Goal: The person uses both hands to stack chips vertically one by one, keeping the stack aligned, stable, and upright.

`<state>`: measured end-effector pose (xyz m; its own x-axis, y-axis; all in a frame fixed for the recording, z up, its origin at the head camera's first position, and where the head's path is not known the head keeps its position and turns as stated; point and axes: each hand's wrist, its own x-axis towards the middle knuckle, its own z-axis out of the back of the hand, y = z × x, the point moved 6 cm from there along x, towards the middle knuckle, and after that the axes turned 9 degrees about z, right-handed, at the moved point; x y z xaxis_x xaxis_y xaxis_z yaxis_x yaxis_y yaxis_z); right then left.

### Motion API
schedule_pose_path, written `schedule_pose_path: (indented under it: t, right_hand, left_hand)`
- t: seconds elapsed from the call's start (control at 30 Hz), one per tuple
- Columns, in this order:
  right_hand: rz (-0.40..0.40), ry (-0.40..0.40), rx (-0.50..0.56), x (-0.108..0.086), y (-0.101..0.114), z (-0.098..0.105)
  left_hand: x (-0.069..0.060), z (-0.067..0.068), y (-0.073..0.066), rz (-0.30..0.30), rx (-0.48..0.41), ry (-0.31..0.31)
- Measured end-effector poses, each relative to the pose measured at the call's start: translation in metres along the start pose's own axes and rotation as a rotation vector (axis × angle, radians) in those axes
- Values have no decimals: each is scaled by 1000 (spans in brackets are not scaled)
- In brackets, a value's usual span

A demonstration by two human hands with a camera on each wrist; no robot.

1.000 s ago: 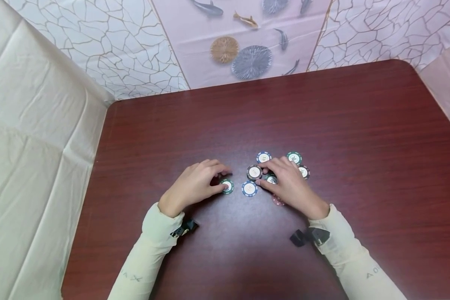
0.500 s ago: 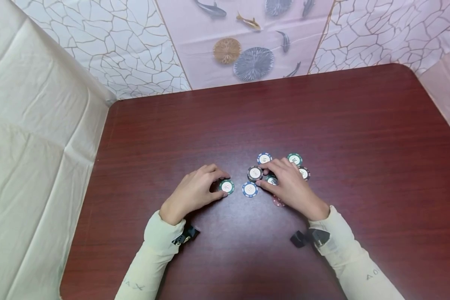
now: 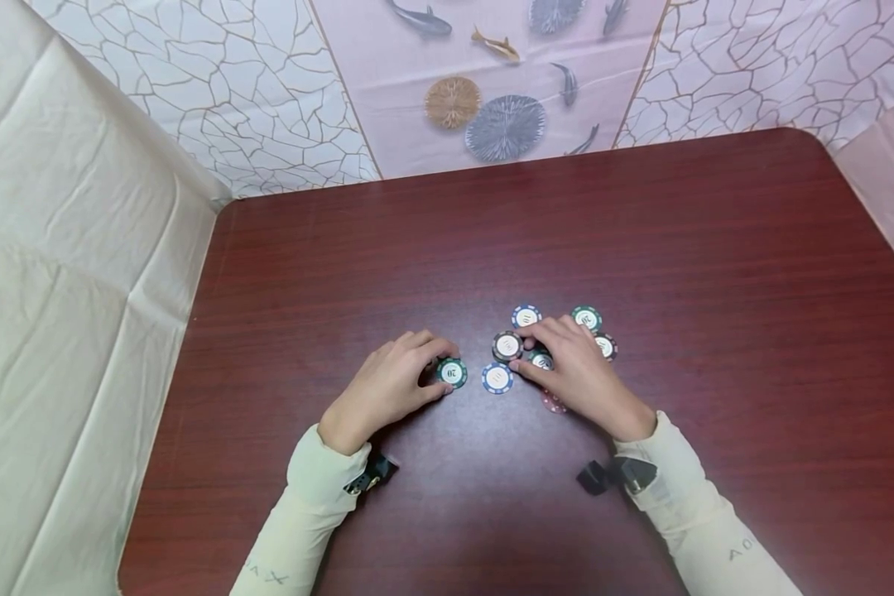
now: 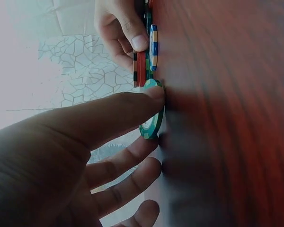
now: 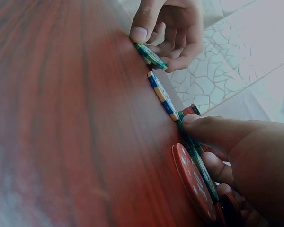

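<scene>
My left hand point(image 3: 387, 377) pinches a green poker chip point(image 3: 453, 373) marked 20 between thumb and fingertips at its edges. In the right wrist view this green chip point(image 5: 150, 56) looks slightly tilted at the tabletop. My right hand point(image 3: 577, 368) holds a small stack of chips point(image 3: 507, 347) with a black chip on top, thumb at the near side and fingers at the far side. Red and green edges show below the black one in the left wrist view's stack point(image 4: 141, 68). A blue chip point(image 3: 497, 378) lies flat just in front of the stack.
Another blue chip point(image 3: 526, 316) lies behind the stack. Under and around my right hand are a green chip point(image 3: 541, 359), a partly hidden red chip point(image 3: 555, 402), a black chip point(image 3: 605, 346) and a further green chip point(image 3: 587, 318). Patterned cloth point(image 3: 261, 91) hangs beyond the brown table point(image 3: 343, 257).
My left thumb has slid from the green chip's top face to its near edge, uncovering the number, and the fingers have closed on the far edge. My right hand keeps its hold on the stack.
</scene>
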<state>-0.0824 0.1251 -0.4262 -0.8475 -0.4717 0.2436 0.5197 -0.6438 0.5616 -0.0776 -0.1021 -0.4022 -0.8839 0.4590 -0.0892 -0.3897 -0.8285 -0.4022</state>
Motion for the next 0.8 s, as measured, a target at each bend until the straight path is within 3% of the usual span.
schedule_pose_path:
  t: [0.43, 0.8]
  right_hand:
    - [5, 0, 5, 1, 2, 0]
    - [-1, 7, 1, 0, 1, 0]
  left_hand:
    - [-4, -2, -2, -30, 68, -7]
    - [-3, -4, 2, -4, -9, 32]
